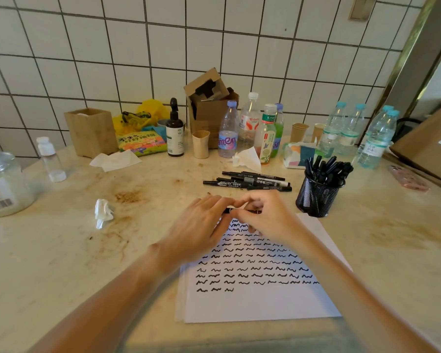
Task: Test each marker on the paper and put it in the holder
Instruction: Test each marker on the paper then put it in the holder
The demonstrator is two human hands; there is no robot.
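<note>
Both hands meet over the top edge of the white paper sheet (260, 299), and a slim black marker (242, 211) lies crosswise between them, its barrel showing only in the gap between the fingers. The left hand (201, 225) curls its fingers over the marker's nine o'clock end, and the right hand (262, 215) pinches the three o'clock end, so each grip is grasping the same marker; whether the cap is on cannot be told. The paper, smooth and matte, carries rows of short black squiggles that run from under the hands down toward six o'clock, the lowest row holding only a few marks. At two o'clock from the hands stands the round black wire-mesh holder (316, 197), just beside the paper's corner, packed with black markers standing upright and fanned. At twelve o'clock, near the fingertips, a loose cluster of black markers with white labels (250, 180) lies flat on the pale, stained stone-look surface (61, 250). A crumpled white tissue (103, 212) sits at nine o'clock, well apart from the hands. Farther back, along the white tiled wall (112, 59), stand clear plastic bottles (250, 123), an open brown cardboard box (209, 108) and a square wooden container (91, 131).
</note>
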